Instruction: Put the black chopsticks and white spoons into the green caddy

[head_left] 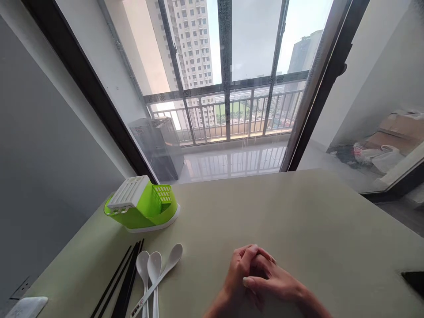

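Observation:
My left hand (236, 271) and my right hand (276, 279) are clasped together above the front middle of the table, fingers wrapped over each other. No object shows between them. To their left lie three white spoons (174, 256), one laid slantwise across the handles of the other two. Beside the spoons, several black chopsticks (125, 289) rest in a loose bundle, some slightly apart. Behind these stands a bright green utensil holder (164, 216) with a white slotted part (129, 193) and a white base. Neither hand touches any of these things.
The pale table (248, 207) reaches toward a glass sliding door with a dark frame (308, 119). A grey wall (49, 176) borders the left side. A white object (28, 307) sits at the lower left, and a dark item (414, 282) at the right edge.

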`<state>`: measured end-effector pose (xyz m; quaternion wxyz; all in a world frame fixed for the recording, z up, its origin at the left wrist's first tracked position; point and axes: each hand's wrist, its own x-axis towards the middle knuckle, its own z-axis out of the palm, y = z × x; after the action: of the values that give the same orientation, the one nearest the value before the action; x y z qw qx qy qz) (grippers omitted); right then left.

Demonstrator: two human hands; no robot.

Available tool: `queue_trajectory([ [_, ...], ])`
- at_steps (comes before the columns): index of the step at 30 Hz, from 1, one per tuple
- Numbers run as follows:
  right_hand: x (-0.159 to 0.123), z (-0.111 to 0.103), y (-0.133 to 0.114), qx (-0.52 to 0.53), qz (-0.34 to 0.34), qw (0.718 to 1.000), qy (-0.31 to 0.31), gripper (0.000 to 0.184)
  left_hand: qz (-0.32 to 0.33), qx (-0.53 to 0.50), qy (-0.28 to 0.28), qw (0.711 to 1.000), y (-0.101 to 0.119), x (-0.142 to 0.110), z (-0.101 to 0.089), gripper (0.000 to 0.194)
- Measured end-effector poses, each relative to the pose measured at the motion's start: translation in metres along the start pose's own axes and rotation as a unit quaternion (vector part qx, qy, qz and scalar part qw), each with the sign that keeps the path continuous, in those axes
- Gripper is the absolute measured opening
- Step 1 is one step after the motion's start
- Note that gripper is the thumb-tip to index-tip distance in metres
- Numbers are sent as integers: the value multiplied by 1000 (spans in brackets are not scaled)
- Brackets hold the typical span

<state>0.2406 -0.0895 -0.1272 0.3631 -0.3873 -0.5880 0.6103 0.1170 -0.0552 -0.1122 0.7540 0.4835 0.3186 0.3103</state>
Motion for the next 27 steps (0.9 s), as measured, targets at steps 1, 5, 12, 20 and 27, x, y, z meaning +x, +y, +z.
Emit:
queue_trajectory([
  [1, 0, 0, 0, -3, -4, 1000, 4, 49, -3, 1, 1, 1000, 0, 0, 0, 47],
  [5, 3, -1, 1, 10, 4, 1000, -20, 48, 4, 22, 15, 1000, 4, -1, 3, 45],
  [12, 4, 0, -4, 36, 31, 998, -36, 52, 11, 34, 26, 999, 5, -3, 7, 39],
  [20, 5, 0, -2, 38, 33, 998, -49, 57, 11, 31, 25, 999, 6, -3, 8, 39],
  [27, 5, -2, -4, 54, 25, 998, -34, 57, 9, 49, 35, 998, 8, -4, 11, 39],
])
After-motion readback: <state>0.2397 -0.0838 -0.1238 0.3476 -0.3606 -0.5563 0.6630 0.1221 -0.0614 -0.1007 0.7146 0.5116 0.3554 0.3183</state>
